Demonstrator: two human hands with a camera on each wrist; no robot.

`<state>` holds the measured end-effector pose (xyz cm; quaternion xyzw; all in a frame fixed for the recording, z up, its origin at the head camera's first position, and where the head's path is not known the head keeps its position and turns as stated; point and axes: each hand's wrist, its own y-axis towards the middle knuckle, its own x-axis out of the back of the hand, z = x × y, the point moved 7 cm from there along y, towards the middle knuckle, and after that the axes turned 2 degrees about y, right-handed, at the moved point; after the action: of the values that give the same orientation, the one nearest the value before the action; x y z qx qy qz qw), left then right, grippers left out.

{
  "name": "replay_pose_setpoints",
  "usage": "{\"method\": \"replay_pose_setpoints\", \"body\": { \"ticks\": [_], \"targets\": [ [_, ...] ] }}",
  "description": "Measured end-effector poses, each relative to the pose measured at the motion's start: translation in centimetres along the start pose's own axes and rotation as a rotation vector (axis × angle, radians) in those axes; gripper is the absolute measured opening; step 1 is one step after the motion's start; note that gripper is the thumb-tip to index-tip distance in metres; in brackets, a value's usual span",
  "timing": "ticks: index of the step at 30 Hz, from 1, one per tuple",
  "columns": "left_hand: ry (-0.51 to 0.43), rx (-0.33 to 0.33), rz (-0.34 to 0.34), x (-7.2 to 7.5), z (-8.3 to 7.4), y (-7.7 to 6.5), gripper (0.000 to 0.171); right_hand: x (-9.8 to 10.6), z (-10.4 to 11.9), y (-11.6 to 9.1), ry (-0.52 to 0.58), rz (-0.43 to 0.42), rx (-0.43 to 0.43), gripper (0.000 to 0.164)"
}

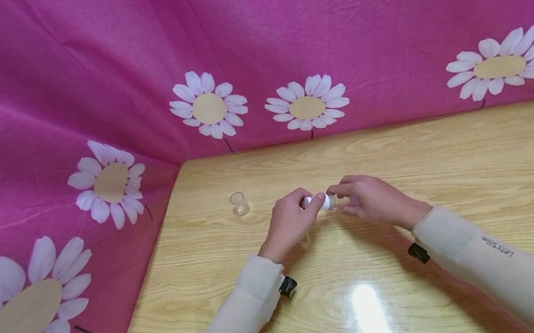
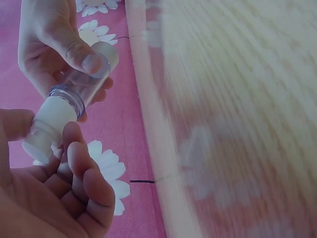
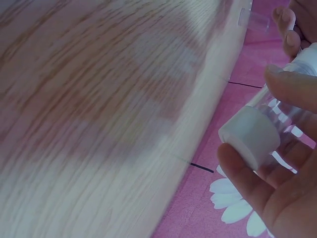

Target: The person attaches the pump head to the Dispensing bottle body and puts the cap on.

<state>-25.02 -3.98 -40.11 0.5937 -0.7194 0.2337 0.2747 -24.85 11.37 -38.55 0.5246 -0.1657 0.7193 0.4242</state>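
Between both hands is a small clear bottle (image 2: 85, 88) with a white top (image 2: 53, 118) and a white base (image 3: 251, 135). My left hand (image 1: 290, 220) pinches the white top between thumb and fingers. From the other side my right hand (image 1: 378, 198) holds the clear body, its thumb along the wall and fingers curled beneath, as both wrist views show. The bottle lies tilted, held over the table. A clear cylindrical cap (image 1: 240, 204) stands on the table to the left of the hands.
The wooden table (image 1: 402, 157) meets a pink cloth (image 1: 371, 28) with printed white flowers at its back and left edges. A bright light reflection (image 1: 372, 318) shows on the tabletop near the front. Each wrist carries a black camera mount (image 1: 288, 286).
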Motion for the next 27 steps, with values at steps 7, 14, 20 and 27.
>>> {"method": "replay_pose_setpoints", "body": {
  "ticks": [7, 14, 20, 27],
  "targets": [
    [0.016, 0.001, 0.013, 0.0, 0.1, 0.0, 0.033, 0.0, 0.1, -0.1, -0.004, 0.001, 0.003, 0.044],
    [-0.028, -0.085, 0.049, -0.1, -0.4, -0.1, 0.018, 0.0, 0.0, -0.1, -0.004, 0.002, 0.005, 0.044],
    [0.014, -0.232, 0.018, -0.1, -1.2, -0.4, 0.026, -0.1, 0.1, -0.1, -0.004, -0.009, 0.010, 0.043],
    [0.039, -0.247, -0.003, 0.0, -1.3, -0.5, 0.032, 0.0, 0.2, -0.1, 0.004, -0.008, 0.004, 0.041]
  ]
}}
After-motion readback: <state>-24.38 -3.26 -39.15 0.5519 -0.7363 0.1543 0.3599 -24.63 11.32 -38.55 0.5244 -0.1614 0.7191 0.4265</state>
